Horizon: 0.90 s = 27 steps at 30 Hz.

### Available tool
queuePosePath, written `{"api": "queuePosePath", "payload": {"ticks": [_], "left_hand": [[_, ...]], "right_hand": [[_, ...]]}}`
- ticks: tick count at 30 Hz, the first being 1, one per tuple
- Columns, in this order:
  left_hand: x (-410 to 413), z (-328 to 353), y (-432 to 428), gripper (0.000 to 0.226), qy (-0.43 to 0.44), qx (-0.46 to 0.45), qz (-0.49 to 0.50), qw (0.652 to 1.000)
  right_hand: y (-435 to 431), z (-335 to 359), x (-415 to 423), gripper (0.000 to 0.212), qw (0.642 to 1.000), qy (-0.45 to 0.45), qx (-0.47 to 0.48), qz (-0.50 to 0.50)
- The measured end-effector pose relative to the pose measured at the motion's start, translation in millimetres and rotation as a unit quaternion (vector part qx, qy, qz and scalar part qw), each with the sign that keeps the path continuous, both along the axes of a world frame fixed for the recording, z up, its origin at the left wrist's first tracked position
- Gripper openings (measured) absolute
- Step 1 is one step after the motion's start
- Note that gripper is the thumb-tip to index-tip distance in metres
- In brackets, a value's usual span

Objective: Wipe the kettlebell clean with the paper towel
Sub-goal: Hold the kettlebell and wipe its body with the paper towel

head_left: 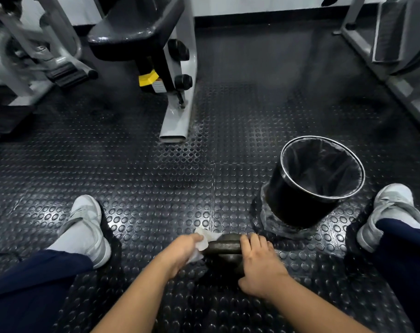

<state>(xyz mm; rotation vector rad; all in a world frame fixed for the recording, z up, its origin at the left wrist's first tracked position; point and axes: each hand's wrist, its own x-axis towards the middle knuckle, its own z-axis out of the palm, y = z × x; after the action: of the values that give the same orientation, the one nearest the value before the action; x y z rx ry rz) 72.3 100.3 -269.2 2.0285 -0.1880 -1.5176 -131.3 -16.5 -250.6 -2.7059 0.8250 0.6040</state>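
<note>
A dark kettlebell (224, 246) stands on the studded rubber floor between my feet, its handle running left to right. My left hand (180, 252) holds a crumpled white paper towel (205, 239) against the left end of the handle. My right hand (261, 263) grips the right end of the handle, fingers curled over it. The kettlebell's body is mostly hidden below the handle and my hands.
A black bin (307, 203) with a dark liner stands just right of the kettlebell. My two white shoes (87, 227) (387, 212) flank the spot. A gym machine's grey foot (175, 126) lies ahead, and another machine frame (391, 75) runs along the right.
</note>
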Motion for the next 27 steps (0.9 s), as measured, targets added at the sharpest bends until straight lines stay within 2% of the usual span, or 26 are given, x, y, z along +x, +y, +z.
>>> {"api": "queuePosePath", "payload": {"ticks": [2, 5, 9, 13, 19, 23, 27], "left_hand": [[6.6, 6.7, -8.7, 0.042, -0.031, 0.015, -0.073, 0.997], [9.2, 12.1, -31.8, 0.063, -0.084, 0.05, -0.203, 0.974], [-8.3, 31.9, -63.4, 0.044, -0.128, 0.079, -0.344, 0.927], [-13.0, 36.5, -68.4, 0.043, -0.123, 0.095, -0.352, 0.923], [0.2, 42.2, -58.2, 0.048, -0.108, 0.066, -0.354, 0.927], [2.8, 31.4, -52.6, 0.068, -0.103, 0.076, -0.326, 0.937], [-8.2, 31.4, -57.4, 0.05, -0.106, 0.077, -0.309, 0.942]], "right_hand": [[0.3, 0.1, 1.2, 0.11, 1.0, -0.003, 0.002, 0.001], [0.2, 1.0, 1.1, 0.11, 1.0, 0.002, 0.005, 0.002], [1.4, 2.6, 1.7, 0.11, 1.0, 0.014, 0.005, -0.001], [3.3, 4.8, 5.2, 0.11, 1.0, 0.023, 0.001, -0.008], [2.6, 6.0, 4.4, 0.108, 1.0, 0.03, -0.001, -0.003], [2.8, 9.1, 6.9, 0.109, 0.999, 0.036, -0.001, -0.005], [2.2, 12.8, 7.3, 0.111, 0.999, 0.054, -0.006, 0.005]]}}
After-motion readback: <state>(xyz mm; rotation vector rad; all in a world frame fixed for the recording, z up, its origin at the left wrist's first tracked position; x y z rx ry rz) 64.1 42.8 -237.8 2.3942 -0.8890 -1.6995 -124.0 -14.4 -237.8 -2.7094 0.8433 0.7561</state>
